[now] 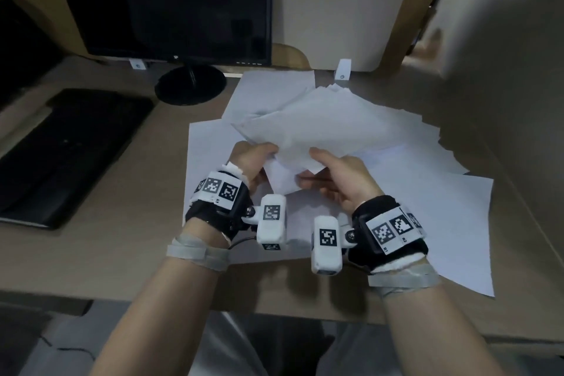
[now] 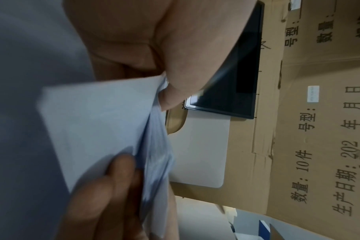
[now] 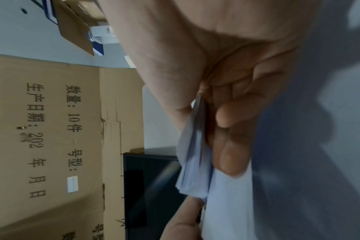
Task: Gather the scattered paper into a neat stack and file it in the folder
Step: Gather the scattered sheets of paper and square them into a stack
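Note:
A bundle of white paper sheets [image 1: 323,125] is lifted above the desk, fanned and uneven at its far corners. My left hand [image 1: 262,157] pinches its near left corner, thumb on top. My right hand [image 1: 320,163] grips the near edge beside it, thumb on top and fingers curled beneath. In the left wrist view my left hand [image 2: 167,91] pinches the bundle [image 2: 93,123]. In the right wrist view my right hand [image 3: 201,116] clamps the sheet edges [image 3: 193,162]. Loose sheets [image 1: 433,210] still lie spread on the desk. A flat black folder [image 1: 70,146] lies at the left.
A dark monitor [image 1: 171,0] on a round stand [image 1: 190,85] is at the back left. Cardboard walls [image 1: 503,85] close in the desk behind and on the right, with a white panel [image 1: 341,9] at the back. The desk's front edge [image 1: 152,296] is near my forearms.

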Demonstrator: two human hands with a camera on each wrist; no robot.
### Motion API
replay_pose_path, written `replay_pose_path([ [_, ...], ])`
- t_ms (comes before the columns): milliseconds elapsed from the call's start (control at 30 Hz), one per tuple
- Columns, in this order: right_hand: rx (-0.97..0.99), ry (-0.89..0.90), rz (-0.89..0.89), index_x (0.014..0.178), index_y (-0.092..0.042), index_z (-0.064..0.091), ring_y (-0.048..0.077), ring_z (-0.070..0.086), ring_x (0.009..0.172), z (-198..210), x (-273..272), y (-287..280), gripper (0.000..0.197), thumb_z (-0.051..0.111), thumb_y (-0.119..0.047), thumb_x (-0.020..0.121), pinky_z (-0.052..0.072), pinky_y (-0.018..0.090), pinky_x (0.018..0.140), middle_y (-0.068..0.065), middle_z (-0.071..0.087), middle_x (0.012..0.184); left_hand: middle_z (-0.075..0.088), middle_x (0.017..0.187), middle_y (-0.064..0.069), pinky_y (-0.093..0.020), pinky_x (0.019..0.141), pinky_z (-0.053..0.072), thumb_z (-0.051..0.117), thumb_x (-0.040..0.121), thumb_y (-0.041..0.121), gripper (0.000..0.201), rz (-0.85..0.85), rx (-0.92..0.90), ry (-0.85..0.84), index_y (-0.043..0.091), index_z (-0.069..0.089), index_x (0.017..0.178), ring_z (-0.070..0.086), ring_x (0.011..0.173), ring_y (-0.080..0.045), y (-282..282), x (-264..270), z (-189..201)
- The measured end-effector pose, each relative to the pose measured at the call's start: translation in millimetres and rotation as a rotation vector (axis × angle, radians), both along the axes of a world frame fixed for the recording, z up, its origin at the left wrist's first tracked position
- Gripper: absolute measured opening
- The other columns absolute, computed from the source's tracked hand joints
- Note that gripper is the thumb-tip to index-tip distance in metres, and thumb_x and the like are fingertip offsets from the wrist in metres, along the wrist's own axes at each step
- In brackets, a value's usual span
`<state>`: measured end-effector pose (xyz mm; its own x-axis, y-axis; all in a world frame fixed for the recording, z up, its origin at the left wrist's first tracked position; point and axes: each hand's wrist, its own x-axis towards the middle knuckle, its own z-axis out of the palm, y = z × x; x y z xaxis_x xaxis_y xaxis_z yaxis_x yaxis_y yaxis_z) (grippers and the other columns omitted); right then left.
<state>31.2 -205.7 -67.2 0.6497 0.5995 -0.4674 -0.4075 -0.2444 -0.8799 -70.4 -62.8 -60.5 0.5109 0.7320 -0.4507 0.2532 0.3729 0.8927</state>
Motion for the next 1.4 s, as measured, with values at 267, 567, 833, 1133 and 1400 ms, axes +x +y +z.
replay_pose_path([
  [267,-0.12,0.171,-0.237,0.094,0.004,0.065,0.045,0.068,0.077,21.1,2.5,5.3,0.034,0.075,-0.027,0.081,0.059,0.056,0.072,0.034,0.068,0.096,0.066,0.084,-0.024,-0.056,0.085,0.053,0.075,0.061,0.019,0.029,0.113,-0.173,0.139,-0.002,0.065,0.079,0.067,0.088,-0.041,5.8,16.2,12.2],
  [567,-0.322,0.295,-0.176,0.076,-0.003,0.06,0.025,0.056,0.06,72.3,-19.1,-13.2,0.031,0.074,-0.03,0.085,0.051,0.037,0.073,0.009,0.063,0.054,0.071,0.098,-0.016,-0.035,0.063,0.06,0.068,0.085,0.019,0.034,0.096,-0.379,0.175,-0.002,0.061,0.111,0.069,0.082,-0.031,-31.3,-8.1,71.1],
  [833,-0.38,0.401,-0.445,0.137,-0.004,0.047,0.036,0.063,0.109,76.9,-24.8,-50.4,0.087,0.086,-0.032,0.065,0.054,0.057,0.09,0.013,0.061,0.127,0.064,0.056,-0.009,-0.018,0.041,0.047,0.068,0.085,0.005,0.011,-0.008,-0.483,0.258,-0.003,0.064,0.09,0.061,0.04,-0.014,-74.9,-17.3,106.9],
  [1133,-0.562,0.317,-0.185,0.137,-0.005,0.04,0.035,0.063,0.109,43.4,19.8,-89.9,0.082,0.079,-0.022,0.067,0.054,0.058,0.089,0.017,0.057,0.129,0.063,0.122,-0.013,-0.027,0.055,0.047,0.074,0.079,0.027,0.057,0.176,-0.602,0.295,0.02,0.053,0.132,0.066,0.071,-0.024,-53.1,-37.2,96.7],
  [1400,-0.694,0.293,-0.126,0.126,0.001,0.053,0.028,0.054,0.098,50.2,35.8,-72.7,0.056,0.071,-0.023,0.079,0.042,0.034,0.082,0.011,0.058,0.118,0.056,0.118,0.0,-0.033,0.085,0.052,0.068,0.078,0.036,0.057,-0.123,-0.41,0.653,0.016,0.058,0.13,0.055,0.104,-0.023,-22.6,-10.9,60.2],
])
